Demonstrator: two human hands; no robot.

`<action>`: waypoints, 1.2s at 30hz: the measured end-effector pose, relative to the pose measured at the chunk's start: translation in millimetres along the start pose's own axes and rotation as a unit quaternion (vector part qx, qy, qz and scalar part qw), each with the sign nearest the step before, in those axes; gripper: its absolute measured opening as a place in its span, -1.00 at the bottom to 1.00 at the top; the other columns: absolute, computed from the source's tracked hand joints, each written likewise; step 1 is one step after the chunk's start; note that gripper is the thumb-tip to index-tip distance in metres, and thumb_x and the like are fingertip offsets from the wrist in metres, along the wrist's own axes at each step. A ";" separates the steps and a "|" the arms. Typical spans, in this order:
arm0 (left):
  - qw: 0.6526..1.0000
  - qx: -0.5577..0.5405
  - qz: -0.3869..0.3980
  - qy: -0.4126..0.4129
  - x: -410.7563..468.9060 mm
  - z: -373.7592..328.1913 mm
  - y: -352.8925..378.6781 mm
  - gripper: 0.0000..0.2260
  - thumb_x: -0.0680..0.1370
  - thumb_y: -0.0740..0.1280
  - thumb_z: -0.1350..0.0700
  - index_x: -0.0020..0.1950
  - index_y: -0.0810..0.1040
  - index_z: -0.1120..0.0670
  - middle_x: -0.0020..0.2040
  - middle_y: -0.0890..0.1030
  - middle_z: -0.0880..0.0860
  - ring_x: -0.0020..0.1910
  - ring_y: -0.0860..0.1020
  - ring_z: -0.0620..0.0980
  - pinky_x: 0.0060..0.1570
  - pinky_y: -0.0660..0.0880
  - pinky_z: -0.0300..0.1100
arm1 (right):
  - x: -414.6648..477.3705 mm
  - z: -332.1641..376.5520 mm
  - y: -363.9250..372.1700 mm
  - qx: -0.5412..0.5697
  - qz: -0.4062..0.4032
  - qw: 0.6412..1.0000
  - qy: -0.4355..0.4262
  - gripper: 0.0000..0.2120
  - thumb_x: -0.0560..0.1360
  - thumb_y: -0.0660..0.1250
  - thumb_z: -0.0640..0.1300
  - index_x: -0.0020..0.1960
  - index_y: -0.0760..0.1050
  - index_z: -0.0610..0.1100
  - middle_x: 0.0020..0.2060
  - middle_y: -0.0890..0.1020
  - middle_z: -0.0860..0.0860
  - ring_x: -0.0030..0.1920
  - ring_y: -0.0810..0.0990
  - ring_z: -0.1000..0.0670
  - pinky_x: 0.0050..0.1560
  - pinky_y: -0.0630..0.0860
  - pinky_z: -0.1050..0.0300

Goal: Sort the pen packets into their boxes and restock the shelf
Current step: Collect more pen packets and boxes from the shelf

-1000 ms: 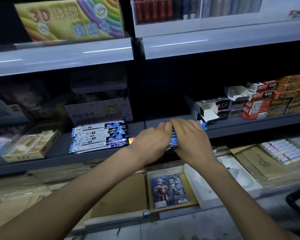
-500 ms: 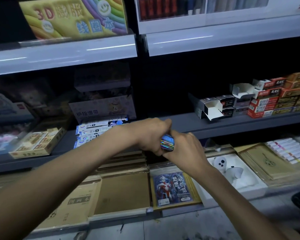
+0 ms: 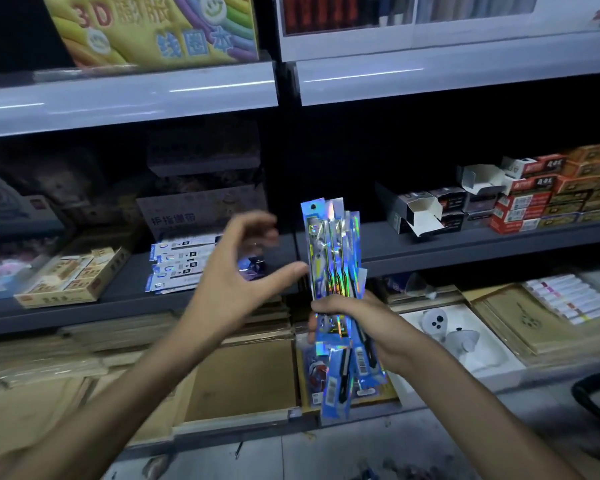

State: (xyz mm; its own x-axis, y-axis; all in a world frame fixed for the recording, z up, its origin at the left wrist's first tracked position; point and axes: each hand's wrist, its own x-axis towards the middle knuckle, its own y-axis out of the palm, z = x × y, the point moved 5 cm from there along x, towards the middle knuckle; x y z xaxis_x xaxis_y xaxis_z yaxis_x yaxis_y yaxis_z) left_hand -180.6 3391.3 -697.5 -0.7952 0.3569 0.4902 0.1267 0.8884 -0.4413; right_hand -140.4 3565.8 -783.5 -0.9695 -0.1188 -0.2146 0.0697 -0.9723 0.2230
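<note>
My right hand [image 3: 364, 320] grips a bundle of holographic blue pen packets [image 3: 333, 251] around its middle and holds it upright in front of the grey shelf [image 3: 465, 244]. My left hand [image 3: 236, 271] hovers just left of the bundle with its fingers spread and loosely curved, holding nothing; its thumb tip reaches almost to the packets' edge. Behind the left hand, a stack of white and blue pen packets [image 3: 177, 261] lies flat on the shelf. Open small pen boxes [image 3: 423, 213] stand on the shelf to the right.
Red and orange boxes [image 3: 548, 192] are stacked at the far right of the shelf. A tan box of small items [image 3: 73, 275] sits at the left. Below are brown envelopes [image 3: 243, 379], a white tray [image 3: 465, 344] and a row of markers [image 3: 568, 296].
The bundle was held flat between both hands low over the shelf. Now the right hand has turned it upright and raised it, and the left hand has let go and drawn back leftward.
</note>
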 end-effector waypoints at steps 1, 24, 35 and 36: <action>0.987 -0.112 0.038 -0.107 -12.2 19.4 10.2 -0.40 0.34 0.60 -0.16 0.27 0.56 0.07 0.11 0.69 0.02 0.09 0.66 0.00 0.17 0.54 -0.15 | -0.5 -3.6 6.8 0.013 0.024 1.000 0.012 -0.96 0.51 0.45 -0.27 -0.06 0.61 -0.23 -0.24 0.67 -0.20 -0.24 0.68 -0.16 -0.09 0.66 -0.05; 0.724 -0.562 -0.113 -0.383 -111.7 130.0 19.8 -0.74 0.64 0.24 0.09 -0.21 0.59 0.10 -0.17 0.65 0.04 0.05 0.68 0.07 0.21 0.57 0.04 | 24.7 -86.5 74.2 -0.007 0.140 0.966 0.215 -0.54 0.55 0.39 0.10 0.31 0.63 -0.19 0.27 0.65 -0.27 0.18 0.63 -0.31 0.26 0.57 -0.20; 0.638 -0.587 -0.278 -0.413 -147.0 166.1 22.1 -0.78 0.63 0.21 0.19 -0.21 0.48 0.11 -0.29 0.57 0.04 -0.29 0.63 -0.05 -0.11 0.56 -0.15 | 43.9 -146.6 91.9 0.156 -0.229 0.953 0.125 -0.38 0.62 0.11 0.35 0.12 0.68 -0.15 -0.06 0.73 -0.15 -0.05 0.71 -0.20 0.04 0.61 -0.12; 0.640 -0.587 -0.270 -0.416 -148.5 164.3 29.2 -0.79 0.62 0.23 0.21 -0.21 0.49 0.11 -0.29 0.57 0.04 -0.29 0.62 -0.04 -0.09 0.55 -0.14 | 46.7 -149.1 95.7 0.154 -0.233 0.951 0.130 -0.38 0.62 0.12 0.35 0.13 0.68 -0.14 -0.05 0.73 -0.17 -0.07 0.71 -0.21 0.02 0.62 -0.11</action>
State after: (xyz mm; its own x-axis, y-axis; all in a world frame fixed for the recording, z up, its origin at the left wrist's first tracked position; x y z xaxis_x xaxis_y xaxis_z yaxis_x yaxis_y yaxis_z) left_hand -156.2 3316.8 -906.7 -0.8893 0.0626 -0.4531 -0.3307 0.5963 0.7314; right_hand -144.0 3437.2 -914.0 -0.7840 0.2261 -0.5781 -0.4648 -0.8311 0.3053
